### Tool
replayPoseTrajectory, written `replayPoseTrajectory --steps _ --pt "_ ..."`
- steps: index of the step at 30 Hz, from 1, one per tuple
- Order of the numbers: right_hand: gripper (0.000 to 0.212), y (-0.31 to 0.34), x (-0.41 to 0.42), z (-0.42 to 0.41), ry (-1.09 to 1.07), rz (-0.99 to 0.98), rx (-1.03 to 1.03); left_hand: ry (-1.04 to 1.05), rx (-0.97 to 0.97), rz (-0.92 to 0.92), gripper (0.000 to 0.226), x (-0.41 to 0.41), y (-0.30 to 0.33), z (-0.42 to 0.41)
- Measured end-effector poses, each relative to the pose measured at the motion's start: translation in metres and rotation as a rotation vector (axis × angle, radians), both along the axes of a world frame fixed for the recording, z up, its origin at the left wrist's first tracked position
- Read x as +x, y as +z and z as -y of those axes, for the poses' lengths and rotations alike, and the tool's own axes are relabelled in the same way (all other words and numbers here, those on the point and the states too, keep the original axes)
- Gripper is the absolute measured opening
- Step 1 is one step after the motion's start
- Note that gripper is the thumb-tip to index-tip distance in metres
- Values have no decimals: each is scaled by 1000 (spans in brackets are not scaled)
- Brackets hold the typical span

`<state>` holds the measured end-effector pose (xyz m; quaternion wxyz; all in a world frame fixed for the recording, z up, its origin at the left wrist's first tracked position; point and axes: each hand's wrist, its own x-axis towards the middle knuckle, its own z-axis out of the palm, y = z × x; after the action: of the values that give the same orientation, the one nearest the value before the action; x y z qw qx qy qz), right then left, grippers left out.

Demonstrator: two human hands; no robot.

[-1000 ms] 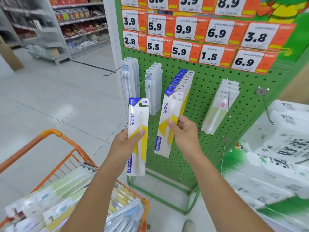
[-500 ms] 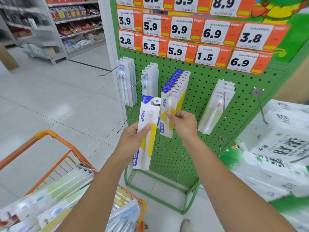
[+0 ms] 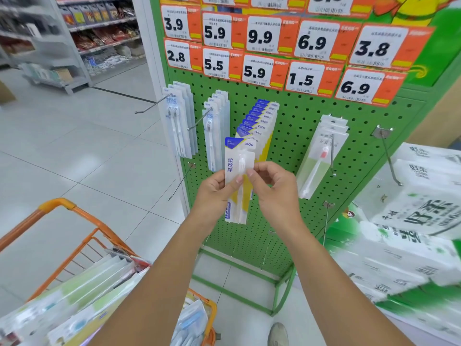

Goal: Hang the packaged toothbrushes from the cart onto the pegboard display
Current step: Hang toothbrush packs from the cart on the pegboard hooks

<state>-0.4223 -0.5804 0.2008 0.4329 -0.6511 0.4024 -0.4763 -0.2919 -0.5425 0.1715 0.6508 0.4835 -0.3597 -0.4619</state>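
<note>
Your left hand (image 3: 216, 189) and right hand (image 3: 273, 188) share one grip, both clamped on a single toothbrush pack (image 3: 239, 181): the left thumb presses its front on the left side, and the right fingers pinch its right edge. You hold the pack upright, blue FROG header on top, in front of the green pegboard (image 3: 294, 136). Just behind it, the hanging row of matching packs (image 3: 262, 121) fills a peg. Left of that row hang two groups of clear packs (image 3: 179, 121), and to the right a group of pale green packs (image 3: 321, 156). Orange price tags (image 3: 259, 38) line the top of the board. The orange cart (image 3: 74, 236) sits near left, with more packs inside.
</note>
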Motion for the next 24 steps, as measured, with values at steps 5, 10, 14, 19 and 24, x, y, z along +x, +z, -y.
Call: replayPoseTrajectory --steps 5,10,14,19,24 --pt "9 -4 0 11 -45 17 17 73 13 10 16 -3 -4 13" --pt "7 -6 2 21 -57 14 30 93 24 4 16 -2 -6 21" --pt "7 -6 4 24 -49 9 31 82 6 -29 13 -1 -6 21" --pt "9 -11 7 25 -89 -11 33 51 42 -27 20 1 -10 25" --pt "8 -10 8 31 -97 -47 18 160 71 118 20 5 -9 32"
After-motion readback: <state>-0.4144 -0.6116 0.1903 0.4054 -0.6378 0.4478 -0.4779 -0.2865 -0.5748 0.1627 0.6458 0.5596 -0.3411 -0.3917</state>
